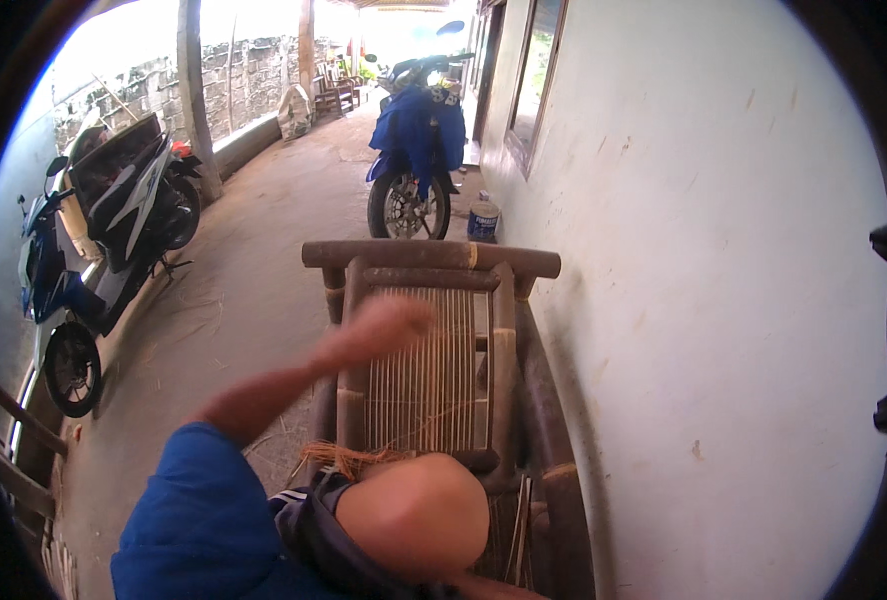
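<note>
My left hand [401,324] hangs over the upper part of a bamboo frame [434,255], its arm in a blue sleeve [204,500]. Motion smears the hand, but it looks closed; whatever is in it, I cannot make out. Below it, thin pale strips [434,390] run lengthwise between thick brown bamboo poles. A tangle of orange-brown fibres [349,458] lies at the near end of these strips, beside my bare knee [424,510]. A bit of skin shows at the lower edge, right of the knee; my right hand itself does not show.
A white wall [714,250] stands close on the right. Beyond the frame are a motorbike [414,150] draped in blue cloth and a blue can [483,220]. Another motorbike [114,220] leans at the left. Loose thin sticks [522,530] lie by the near right pole.
</note>
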A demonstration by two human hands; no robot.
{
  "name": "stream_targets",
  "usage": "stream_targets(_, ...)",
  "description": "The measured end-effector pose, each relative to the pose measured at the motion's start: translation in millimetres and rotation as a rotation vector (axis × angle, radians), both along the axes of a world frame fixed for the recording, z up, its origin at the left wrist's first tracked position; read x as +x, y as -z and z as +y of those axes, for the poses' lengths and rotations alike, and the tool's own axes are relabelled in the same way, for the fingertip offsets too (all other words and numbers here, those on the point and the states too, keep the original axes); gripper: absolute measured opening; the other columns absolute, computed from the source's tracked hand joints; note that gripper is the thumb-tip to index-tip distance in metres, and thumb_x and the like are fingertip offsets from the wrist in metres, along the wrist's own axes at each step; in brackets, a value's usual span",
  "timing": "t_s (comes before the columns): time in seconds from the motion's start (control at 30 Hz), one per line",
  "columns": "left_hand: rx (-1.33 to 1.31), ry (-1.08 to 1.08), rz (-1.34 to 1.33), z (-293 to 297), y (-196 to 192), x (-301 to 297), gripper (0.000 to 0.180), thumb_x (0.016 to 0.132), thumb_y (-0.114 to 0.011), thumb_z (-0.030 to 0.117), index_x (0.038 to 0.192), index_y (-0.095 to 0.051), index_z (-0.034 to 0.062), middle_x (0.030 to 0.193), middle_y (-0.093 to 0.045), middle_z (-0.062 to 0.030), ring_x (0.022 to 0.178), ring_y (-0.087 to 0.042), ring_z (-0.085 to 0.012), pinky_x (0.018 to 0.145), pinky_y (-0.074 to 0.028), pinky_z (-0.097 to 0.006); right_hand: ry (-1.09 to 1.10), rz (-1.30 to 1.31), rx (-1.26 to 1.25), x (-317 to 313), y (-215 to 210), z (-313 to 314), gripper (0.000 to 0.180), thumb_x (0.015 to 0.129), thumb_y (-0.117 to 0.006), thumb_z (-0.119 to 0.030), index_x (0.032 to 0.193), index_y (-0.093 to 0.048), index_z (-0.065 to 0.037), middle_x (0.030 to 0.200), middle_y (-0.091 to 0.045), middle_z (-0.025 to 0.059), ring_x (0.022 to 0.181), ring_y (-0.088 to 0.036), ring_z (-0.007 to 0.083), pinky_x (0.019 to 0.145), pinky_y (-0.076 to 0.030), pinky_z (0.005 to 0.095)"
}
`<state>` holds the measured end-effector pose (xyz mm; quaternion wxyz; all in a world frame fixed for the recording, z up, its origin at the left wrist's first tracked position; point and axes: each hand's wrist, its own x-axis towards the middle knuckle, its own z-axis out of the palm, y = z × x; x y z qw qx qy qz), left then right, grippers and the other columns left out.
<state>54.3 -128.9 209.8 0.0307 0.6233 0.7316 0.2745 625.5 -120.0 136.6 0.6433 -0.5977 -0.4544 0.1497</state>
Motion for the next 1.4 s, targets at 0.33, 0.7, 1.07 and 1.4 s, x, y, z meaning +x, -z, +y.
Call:
stream_targets(0.33, 0.18, -0.259, 0.369, -38.3, -91.9, -32.4, 0.024, 0.101, -0.062, 0.021, 0.1, -0.066, -0.0019, 0.091, -0.067, -0.0168, 0.081, -0.066, -0.0301, 0.078, -0.051, -0.043, 0.001, -0.384, 0.017, 16.0, 26.1, -11.9, 0.044, 0.106, -0.055, -0.041, 0.095, -0.06, 0.001, 0.078, -0.057, 0.0103, 0.069, -0.052, 0.0235, 0.062, -0.043, 0.0387)
stream_targets(0.7, -0.017, 0.058, 0.408, 36.9, -59.8, -9.4, 0.023, 0.101, -0.057, 0.022, 0.102, -0.067, 0.0017, 0.093, -0.068, -0.0166, 0.089, -0.067, -0.0364, 0.084, -0.051, -0.05, -0.583, -0.519, -0.781, -6.6, 190.1, 7.7, 0.04, 0.105, -0.055, -0.039, 0.098, -0.061, 0.0, 0.08, -0.059, 0.012, 0.07, -0.055, 0.0264, 0.064, -0.045, 0.0409)
stream_targets(1.07, -0.184, 0.124, 0.593, 144.9, -24.7, -74.8, 0.021, 0.097, -0.06, 0.024, 0.097, -0.063, 0.0028, 0.09, -0.065, -0.0181, 0.089, -0.067, -0.0402, 0.079, -0.052, -0.053, -0.622, -0.596, -1.189, -3.2, 248.8, -16.8, 0.036, 0.105, -0.056, -0.038, 0.101, -0.061, -0.002, 0.082, -0.061, 0.0138, 0.072, -0.057, 0.0292, 0.066, -0.047, 0.043)
stream_targets(1.4, -0.299, 0.232, 0.429, 184.3, 44.8, -146.5, 0.019, 0.095, -0.06, 0.021, 0.099, -0.07, 0.0049, 0.095, -0.071, -0.0192, 0.096, -0.069, -0.038, 0.086, -0.053, -0.053, -0.567, -0.627, -1.413, -25.6, 243.7, -30.3, 0.033, 0.104, -0.057, -0.036, 0.103, -0.061, -0.003, 0.084, -0.063, 0.0154, 0.073, -0.059, 0.0318, 0.068, -0.049, 0.045)
